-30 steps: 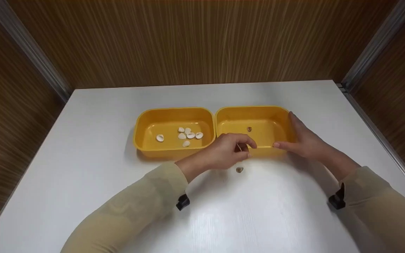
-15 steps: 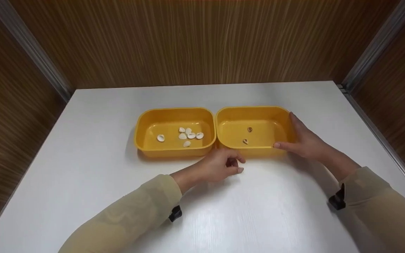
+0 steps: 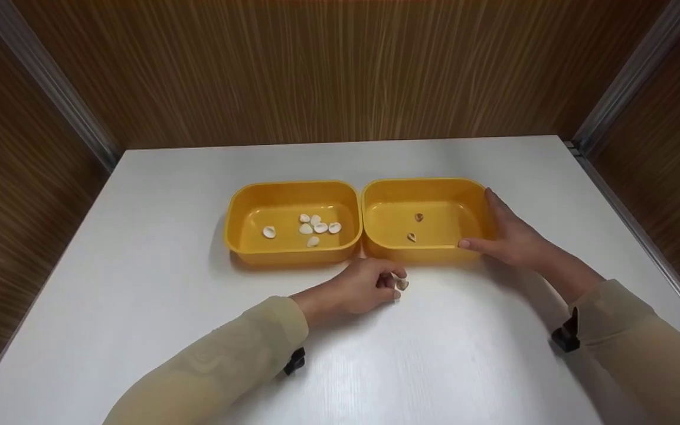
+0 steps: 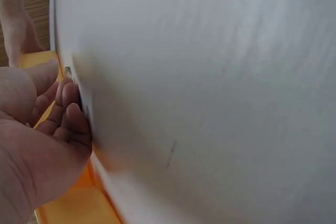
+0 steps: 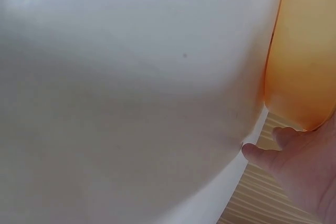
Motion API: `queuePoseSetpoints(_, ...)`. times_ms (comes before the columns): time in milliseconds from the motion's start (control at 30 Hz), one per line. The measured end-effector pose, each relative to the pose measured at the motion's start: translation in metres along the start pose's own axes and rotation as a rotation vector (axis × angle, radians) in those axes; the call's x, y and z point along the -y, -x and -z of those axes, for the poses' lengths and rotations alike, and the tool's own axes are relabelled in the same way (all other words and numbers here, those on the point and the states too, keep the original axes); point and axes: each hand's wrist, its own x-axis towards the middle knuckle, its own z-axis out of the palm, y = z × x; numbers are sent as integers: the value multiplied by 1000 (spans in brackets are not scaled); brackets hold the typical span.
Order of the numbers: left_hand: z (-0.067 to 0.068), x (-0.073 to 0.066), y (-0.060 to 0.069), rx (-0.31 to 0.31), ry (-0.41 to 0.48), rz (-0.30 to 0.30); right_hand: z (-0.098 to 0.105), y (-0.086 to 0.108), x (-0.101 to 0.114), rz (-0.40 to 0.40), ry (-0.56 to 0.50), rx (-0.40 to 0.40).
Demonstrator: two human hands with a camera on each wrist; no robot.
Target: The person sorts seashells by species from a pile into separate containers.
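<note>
In the head view, my left hand [image 3: 363, 286] is low over the white table, in front of the right yellow container [image 3: 434, 255]. Its thumb and index finger pinch a small brownish shell [image 3: 402, 284] at the tabletop. The left wrist view shows the same shell [image 4: 68, 72] at the fingertips, partly hidden. My right hand [image 3: 517, 239] holds the right end of that container, thumb over the front rim and fingers along the outer side wall. Inside lie two brownish shells, one farther back [image 3: 419, 217] and another nearer the front [image 3: 412, 237].
A second yellow container [image 3: 293, 258] stands against the first one's left side, with several white shells [image 3: 320, 227] inside. Wood-patterned panels [image 3: 340, 71] enclose the back and sides of the white table [image 3: 446, 354].
A second brownish shell now lies in the right container. My left hand has drawn back from over it, down to the shell on the table. My right hand keeps its place.
</note>
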Motion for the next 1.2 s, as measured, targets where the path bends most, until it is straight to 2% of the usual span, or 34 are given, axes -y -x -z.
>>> queuePoseSetpoints(200, -3, 3, -3, -33, -61, -11, 0, 1, -2, -8, 7, 3)
queuePoseSetpoints(500, -6, 3, -8, -68, -148, 47, 0, 1, -1, 25, -11, -8)
queuePoseSetpoints(800, -7, 3, -9, -104, -175, 30, 1, 1, -2, 13, -28, -1)
queuePoseSetpoints(1200, -7, 5, -9, -94, -173, 0, 1, 2, 0, -5, -16, 5)
